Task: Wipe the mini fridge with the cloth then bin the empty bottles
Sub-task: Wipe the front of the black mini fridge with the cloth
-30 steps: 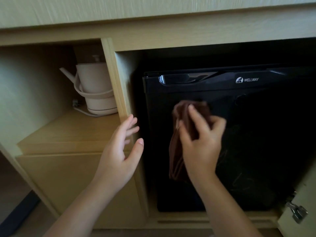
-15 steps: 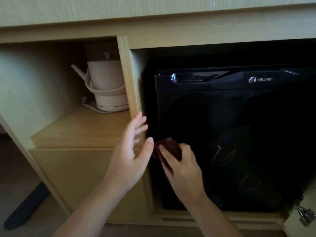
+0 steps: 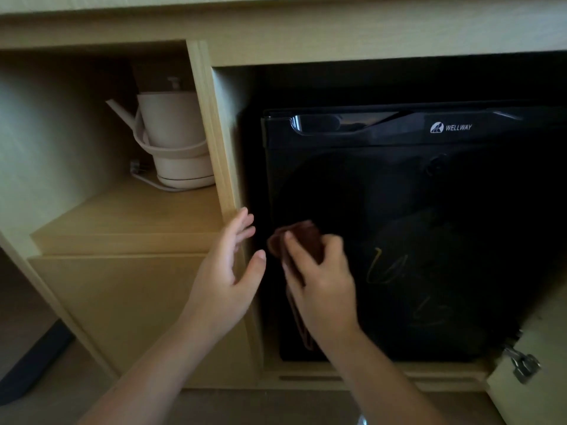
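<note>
The right hand point(image 3: 322, 283) has its fingers point(image 3: 296, 250) curled round a bunched brown cloth point(image 3: 302, 240), pressing it flat against the black door of the mini fridge point(image 3: 429, 240), low on the door and close to its left edge. A tail of the cloth hangs down below the palm. From those fingers nearly all of the unwiped door lies to the right and upward, towards the handle recess point(image 3: 337, 122) and the logo point(image 3: 451, 127), so I judge the next stroke must run that way. The left hand point(image 3: 227, 268) is just beside the right one, fingers spread wide and holding nothing, its tips at the wooden cabinet post point(image 3: 214, 148). A pale kettle point(image 3: 175, 139) stands on the shelf point(image 3: 122, 216) beyond that post. No bottles or bin are in view.
</note>
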